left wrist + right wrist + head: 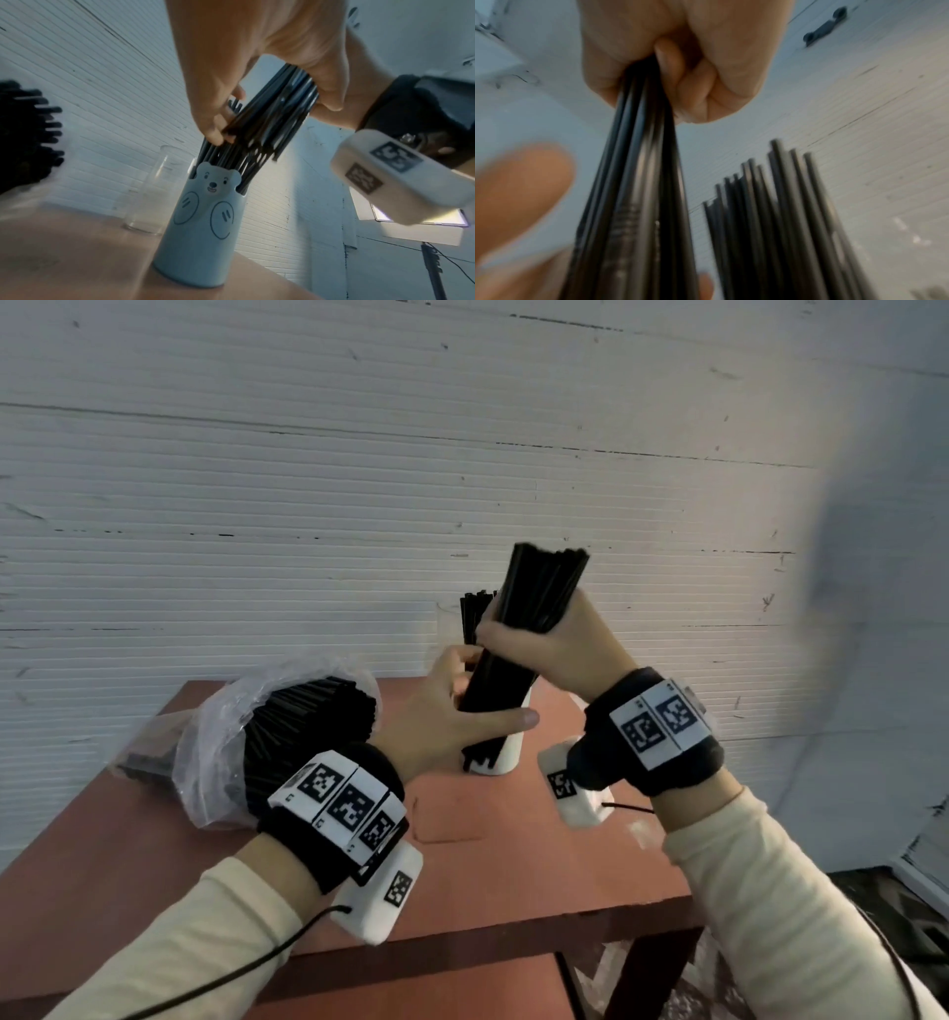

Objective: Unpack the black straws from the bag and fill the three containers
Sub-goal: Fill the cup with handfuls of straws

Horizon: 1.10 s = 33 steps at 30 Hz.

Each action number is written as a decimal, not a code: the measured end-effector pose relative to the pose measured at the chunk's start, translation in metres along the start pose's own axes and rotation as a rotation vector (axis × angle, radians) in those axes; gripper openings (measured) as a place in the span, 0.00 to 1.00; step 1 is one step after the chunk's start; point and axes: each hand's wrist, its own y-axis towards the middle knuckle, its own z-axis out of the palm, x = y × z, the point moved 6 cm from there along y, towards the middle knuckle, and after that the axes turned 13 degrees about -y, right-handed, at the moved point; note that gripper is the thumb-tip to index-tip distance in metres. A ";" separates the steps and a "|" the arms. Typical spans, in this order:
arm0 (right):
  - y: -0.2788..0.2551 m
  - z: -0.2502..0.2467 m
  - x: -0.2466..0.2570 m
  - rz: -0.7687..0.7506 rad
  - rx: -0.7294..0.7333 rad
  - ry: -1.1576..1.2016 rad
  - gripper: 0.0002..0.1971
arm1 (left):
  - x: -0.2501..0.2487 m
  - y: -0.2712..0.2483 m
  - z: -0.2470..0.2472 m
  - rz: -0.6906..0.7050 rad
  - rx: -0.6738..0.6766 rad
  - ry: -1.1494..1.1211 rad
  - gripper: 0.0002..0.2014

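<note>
My right hand (pixel 524 634) grips a bundle of black straws (pixel 544 588) around its middle, tilted, with its lower ends at the mouth of a white bear-face container (pixel 203 223) on the table. That container (pixel 506 755) has several straws in it. My left hand (pixel 477 695) cups the bundle low down, thumb stretched across the front and fingertips (pixel 218 130) touching the straws from behind. More black straws (pixel 475 613) stand behind; their holder is hidden. An empty clear glass (pixel 154 192) stands beside the bear container. The plastic bag (pixel 221 742) lies at left, packed with straws (pixel 308 721).
The red-brown table (pixel 513 865) stands against a white ribbed wall (pixel 308 505). Its front edge runs just below my wrists, and floor shows to the right. The bag takes up the table's left part.
</note>
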 end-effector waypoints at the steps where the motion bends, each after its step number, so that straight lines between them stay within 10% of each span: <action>1: 0.006 -0.011 -0.004 0.013 -0.069 0.013 0.04 | -0.001 0.005 -0.003 0.023 -0.082 -0.034 0.43; 9: 0.040 -0.055 -0.036 0.137 -0.260 0.043 0.04 | 0.041 0.056 -0.012 -0.122 -0.182 -0.012 0.68; 20: 0.056 -0.048 -0.059 0.122 -0.166 -0.072 0.07 | 0.057 0.083 -0.022 -0.240 -0.018 0.205 0.47; 33: 0.056 -0.027 -0.060 0.076 -0.122 -0.110 0.09 | 0.062 0.086 -0.023 -0.228 0.006 0.248 0.50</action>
